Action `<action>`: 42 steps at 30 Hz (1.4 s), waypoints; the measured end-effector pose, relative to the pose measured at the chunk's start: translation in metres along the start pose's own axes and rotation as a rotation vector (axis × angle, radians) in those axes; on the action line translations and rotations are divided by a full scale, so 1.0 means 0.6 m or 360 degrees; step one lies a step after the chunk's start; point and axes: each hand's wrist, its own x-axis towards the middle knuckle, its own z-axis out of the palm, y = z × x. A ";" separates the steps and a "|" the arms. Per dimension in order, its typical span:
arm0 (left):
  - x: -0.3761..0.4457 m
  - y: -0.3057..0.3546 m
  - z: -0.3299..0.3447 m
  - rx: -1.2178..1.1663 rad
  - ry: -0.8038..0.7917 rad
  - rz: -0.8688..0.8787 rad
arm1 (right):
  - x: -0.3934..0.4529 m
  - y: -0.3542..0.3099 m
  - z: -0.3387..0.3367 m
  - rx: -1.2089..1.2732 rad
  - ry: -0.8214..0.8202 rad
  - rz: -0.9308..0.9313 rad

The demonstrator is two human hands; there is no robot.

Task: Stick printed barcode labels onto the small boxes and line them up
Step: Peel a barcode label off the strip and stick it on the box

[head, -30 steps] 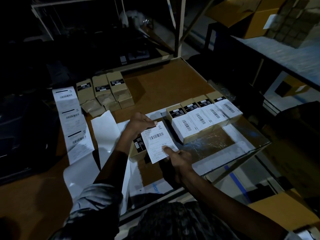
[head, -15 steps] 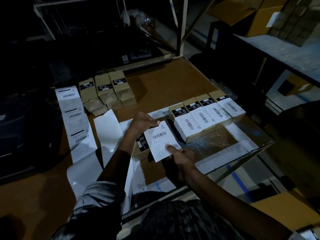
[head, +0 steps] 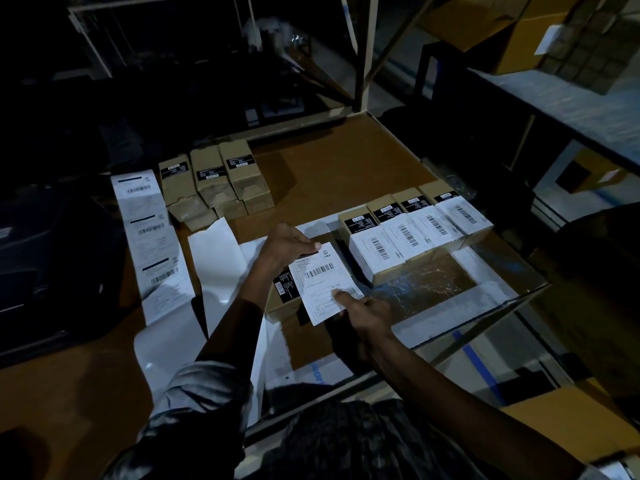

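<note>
- Left of the frame: a long strip of printed labels (head: 149, 237) lies flat on the brown table (head: 346, 168), thin white paper with dark barcodes. Just right of it lie curls of blank white backing paper (head: 216, 251), smooth and slightly glossy.
- Upper left of centre: unlabelled boxes (head: 214, 178), plain matt cardboard with small black stickers, stand packed together awaiting their turn.
- Centre: the step in hand is sticking. The left hand (head: 285, 244) pinches the top corner of a label (head: 323, 282), while the right hand (head: 363, 306) pinches its lower edge, thumb on top. The label hangs tilted over a small cardboard box (head: 282, 296), which it partly hides.
- Next, I judge, the label must be squared to the box top and smoothed down without creases.
- Right of centre: four labelled boxes (head: 415, 233) sit side by side, touching, in a row beside a patch of shiny clear film (head: 426, 282).
</note>
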 end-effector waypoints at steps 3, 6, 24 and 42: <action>-0.002 0.001 0.000 0.0014 0.0008 0.0003 | 0.004 0.003 0.000 -0.0013 0.0008 -0.0008; -0.005 0.001 0.000 0.0014 -0.0002 0.0002 | 0.004 0.004 0.001 -0.0001 -0.0019 0.0000; -0.046 -0.007 -0.013 0.0197 -0.0108 0.0082 | 0.011 0.004 -0.006 -0.0210 0.0062 -0.0130; -0.154 -0.031 0.041 0.0732 0.0789 -0.0336 | -0.008 -0.030 -0.018 -0.0595 -0.0034 -0.0270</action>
